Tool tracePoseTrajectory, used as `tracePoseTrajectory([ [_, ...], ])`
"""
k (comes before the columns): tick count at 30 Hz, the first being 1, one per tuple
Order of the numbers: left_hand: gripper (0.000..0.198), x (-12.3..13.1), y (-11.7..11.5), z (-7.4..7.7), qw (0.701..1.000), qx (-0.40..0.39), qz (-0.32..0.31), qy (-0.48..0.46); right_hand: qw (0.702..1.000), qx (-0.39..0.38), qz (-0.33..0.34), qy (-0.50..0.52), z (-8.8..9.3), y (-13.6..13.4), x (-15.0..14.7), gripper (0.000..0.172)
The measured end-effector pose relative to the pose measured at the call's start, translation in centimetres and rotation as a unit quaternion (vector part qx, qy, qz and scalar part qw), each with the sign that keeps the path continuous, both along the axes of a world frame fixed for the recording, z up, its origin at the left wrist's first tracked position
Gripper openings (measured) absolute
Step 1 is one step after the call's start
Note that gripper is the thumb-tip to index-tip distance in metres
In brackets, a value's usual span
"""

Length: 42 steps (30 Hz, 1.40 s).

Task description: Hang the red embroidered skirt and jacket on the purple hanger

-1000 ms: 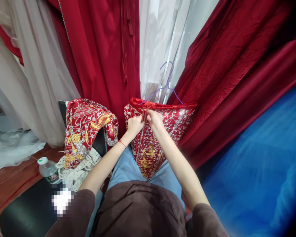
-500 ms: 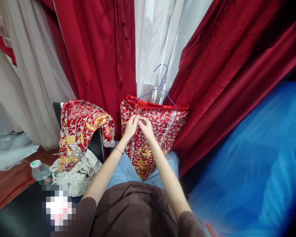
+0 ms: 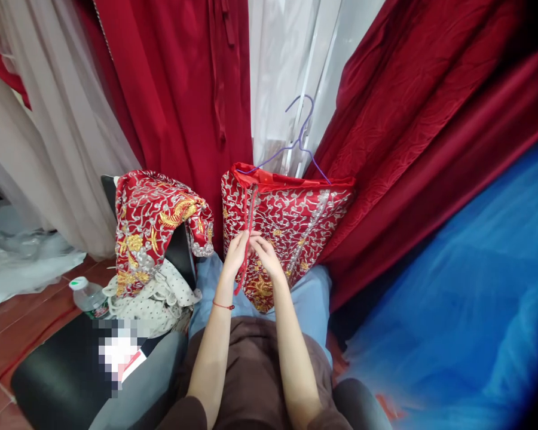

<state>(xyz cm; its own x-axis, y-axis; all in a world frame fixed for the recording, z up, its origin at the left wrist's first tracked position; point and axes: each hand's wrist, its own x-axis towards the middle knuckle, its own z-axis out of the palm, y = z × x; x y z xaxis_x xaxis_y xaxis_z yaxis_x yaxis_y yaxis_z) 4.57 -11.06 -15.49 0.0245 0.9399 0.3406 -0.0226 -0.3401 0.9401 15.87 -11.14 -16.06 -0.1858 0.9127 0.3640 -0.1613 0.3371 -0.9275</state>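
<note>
A red skirt-like garment with silver and gold embroidery rests upright against my lap, with a purple wire hanger at its plain red top band. From that band a thin red ribbon runs down to my hands, its loose end dangling below them. My left hand pinches this ribbon. Close beside it, my right hand has its fingers closed at the same ribbon, the fingertips partly hidden.
At left, a second embroidered red piece drapes over a black chair back, above dotted white cloth. A clear bottle stands near a black seat. Red drapes hang behind; blue tulle spreads at right.
Both hands have moved down along the ribbon, from just beneath the top band to the garment's middle. More ribbon shows above them, and its end now hangs below. The view has shifted slightly.
</note>
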Motion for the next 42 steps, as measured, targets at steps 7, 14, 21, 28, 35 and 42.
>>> tracePoseTrajectory([
  [7,0.047,-0.5,0.4,-0.5,0.995,-0.019,-0.081,-0.064,1.000,0.003,0.010,-0.009,-0.4,0.1,1.4,0.032],
  [14,0.041,0.0,0.1,-0.7,0.995,-0.020,-0.085,-0.056,1.000,-0.015,0.003,0.005,-1.3,0.2,1.9,0.029],
  [21,0.041,0.3,0.2,-1.0,0.996,-0.014,-0.062,-0.055,0.999,-0.029,0.032,0.011,-1.9,0.4,2.2,0.028],
  [28,0.039,0.3,0.7,-1.5,0.995,-0.020,-0.026,-0.091,0.997,-0.042,0.057,-0.027,-1.9,0.1,2.8,0.026],
  [35,0.042,0.6,0.4,-1.6,0.996,-0.005,-0.063,-0.061,0.992,-0.040,0.076,-0.089,-1.9,0.0,2.0,0.033],
  [42,0.038,0.6,1.6,-2.4,0.987,-0.013,0.015,-0.158,0.987,-0.062,0.073,-0.133,-1.6,-0.2,3.4,0.036],
])
